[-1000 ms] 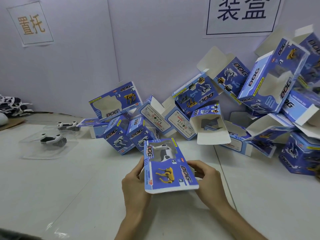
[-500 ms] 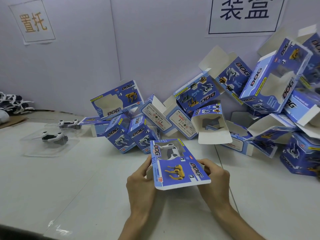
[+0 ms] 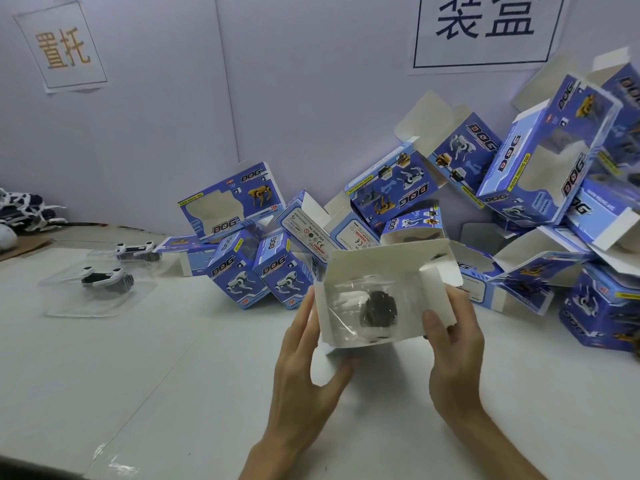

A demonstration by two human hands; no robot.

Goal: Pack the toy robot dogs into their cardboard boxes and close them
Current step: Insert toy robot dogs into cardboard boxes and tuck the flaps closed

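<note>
Both hands are holding one box [image 3: 349, 268] just above the worktop [image 3: 138, 393], mid-view, with its open end facing the camera.
- Left hand [image 3: 303, 368] is taking the box's left side. Its grip is wide, with the fingers running up along the wall and the thumb reaching under the bottom edge.
- Right hand [image 3: 457, 351] is grasping the right side. The thumb is pressing on the white side flap [image 3: 437, 296]; the other fingers are going behind the box, mostly hidden.
- Top flap [image 3: 398, 258] is standing up and left flap [image 3: 323, 313] is splaying outward, so the end is not closed.
- Toy dog [image 3: 377, 308] is sitting inside the box in clear plastic. It's black and white, but the detail is blurry.

Around the box:
- A pile of blue boxes [image 3: 502, 188] is leaning on the wall from 11 round to 3 o'clock, many with flaps open. The nearest ones are just behind the box.
- At 9–10 o'clock, well apart, two more dogs are lying on the worktop in clear trays: near dog [image 3: 104, 275] and far dog [image 3: 136, 249].
- A heap of loose dogs [image 3: 24, 209] is sitting at the far left edge.
- Two paper signs are hanging on the wall: orange sign [image 3: 64, 50] at 10 o'clock and black sign [image 3: 485, 26] at 1 o'clock.
</note>
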